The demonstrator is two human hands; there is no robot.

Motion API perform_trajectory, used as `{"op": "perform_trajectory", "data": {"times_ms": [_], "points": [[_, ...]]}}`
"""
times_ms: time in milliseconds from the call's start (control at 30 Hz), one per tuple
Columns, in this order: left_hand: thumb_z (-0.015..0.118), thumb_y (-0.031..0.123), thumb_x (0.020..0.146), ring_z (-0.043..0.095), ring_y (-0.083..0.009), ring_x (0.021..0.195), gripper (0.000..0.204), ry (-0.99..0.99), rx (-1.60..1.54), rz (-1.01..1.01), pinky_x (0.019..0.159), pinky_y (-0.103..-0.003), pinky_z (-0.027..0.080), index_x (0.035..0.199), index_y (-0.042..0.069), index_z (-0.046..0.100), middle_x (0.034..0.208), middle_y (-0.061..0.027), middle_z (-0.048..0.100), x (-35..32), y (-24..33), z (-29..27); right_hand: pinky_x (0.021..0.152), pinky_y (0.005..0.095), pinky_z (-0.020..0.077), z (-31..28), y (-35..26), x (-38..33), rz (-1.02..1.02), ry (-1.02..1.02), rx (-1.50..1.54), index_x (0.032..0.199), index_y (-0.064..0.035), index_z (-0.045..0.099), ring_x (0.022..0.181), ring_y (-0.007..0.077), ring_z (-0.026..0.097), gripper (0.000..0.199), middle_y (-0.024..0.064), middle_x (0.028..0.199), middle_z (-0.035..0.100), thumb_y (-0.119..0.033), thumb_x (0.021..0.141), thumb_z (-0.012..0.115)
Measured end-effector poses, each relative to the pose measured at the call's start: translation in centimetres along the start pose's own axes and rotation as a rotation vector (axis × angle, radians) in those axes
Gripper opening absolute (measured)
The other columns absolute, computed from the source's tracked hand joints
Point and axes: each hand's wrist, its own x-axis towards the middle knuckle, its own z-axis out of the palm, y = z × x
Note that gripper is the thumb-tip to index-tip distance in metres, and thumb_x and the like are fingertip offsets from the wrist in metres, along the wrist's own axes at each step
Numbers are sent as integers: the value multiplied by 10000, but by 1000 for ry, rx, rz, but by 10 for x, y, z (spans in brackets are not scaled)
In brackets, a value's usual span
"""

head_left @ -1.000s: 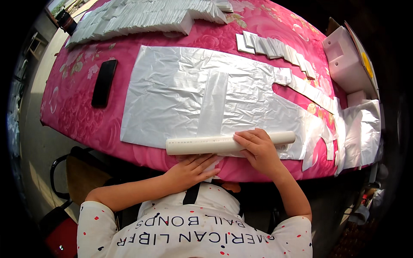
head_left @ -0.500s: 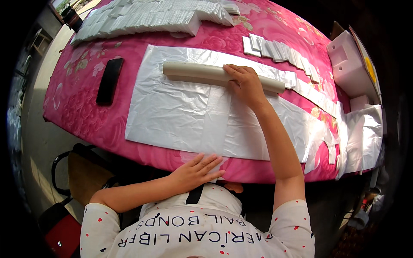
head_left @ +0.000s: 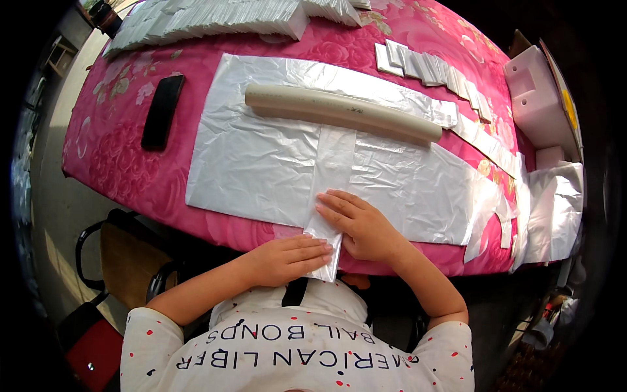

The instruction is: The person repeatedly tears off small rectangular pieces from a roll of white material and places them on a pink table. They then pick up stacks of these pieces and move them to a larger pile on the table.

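Observation:
A narrow folded strip of clear plastic film (head_left: 334,153) runs from beside the pipe down past the table's near edge, on top of wide silvery-white plastic sheets (head_left: 255,166). My left hand (head_left: 290,259) lies across the strip's near end, fingers stretched out together; its thumb is hidden. Just beyond and to the right, my right hand (head_left: 359,225) rests flat on the strip with fingers extended. Farther up, a beige pipe (head_left: 339,111) lies crosswise on the sheets with no hand on it.
Many folded plastic packets (head_left: 215,23) are stacked at the far left, and a smaller row (head_left: 431,68) fans out at the far right. A black phone (head_left: 162,112) lies left. White foam boxes (head_left: 532,91) and hanging plastic film (head_left: 555,209) occupy the right edge. A chair (head_left: 134,255) stands lower left.
My right hand has left the pipe and come down toward me onto the plastic strip. My left hand is now over the strip's near end. The pipe stays on the sheets.

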Motion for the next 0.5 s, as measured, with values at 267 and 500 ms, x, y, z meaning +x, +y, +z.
{"op": "perform_trajectory", "data": {"times_ms": [267, 500], "points": [[660, 248, 664, 424, -280, 1223, 673, -42, 180, -169, 1014, -400, 338, 1258, 14, 446, 1320, -154, 438, 28, -14, -23, 824, 350, 488, 16, 2, -7, 78, 326, -127, 1042, -54, 615, 994, 270, 562, 390, 86, 1099, 597, 20, 659, 612], [656, 307, 703, 552, -293, 1011, 628, 187, 120, -308, 874, -387, 425, 1211, -17, 478, 1085, -151, 580, 39, -25, -21, 711, 308, 500, 1, 6, -1, 192, 292, 21, 953, -73, 663, 802, 227, 595, 296, 61, 921, 648, -6, 665, 651]]}}
